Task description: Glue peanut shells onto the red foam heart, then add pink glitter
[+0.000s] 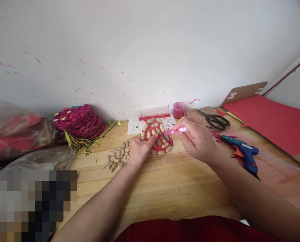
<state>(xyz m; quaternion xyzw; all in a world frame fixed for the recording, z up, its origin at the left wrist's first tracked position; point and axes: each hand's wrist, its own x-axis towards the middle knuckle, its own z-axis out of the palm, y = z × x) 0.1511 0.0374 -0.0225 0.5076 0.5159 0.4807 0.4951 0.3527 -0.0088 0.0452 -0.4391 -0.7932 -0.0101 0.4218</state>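
Observation:
A red cone [157,137] studded with peanut shells lies on the wooden table [165,181]. My left hand [137,150] presses its lower left side, fingers closed on it. My right hand [195,138] pinches a pink brush [175,130] whose tip touches the cone's right side. A pile of loose peanuts [117,156] lies just left of my left hand.
A blue glue gun [242,152] and black scissors [214,120] lie to the right, beside red paper sheets [273,121]. A pink paint jar [179,109] stands by the wall. A magenta painted shell piece [79,121] and plastic bags [18,137] sit left.

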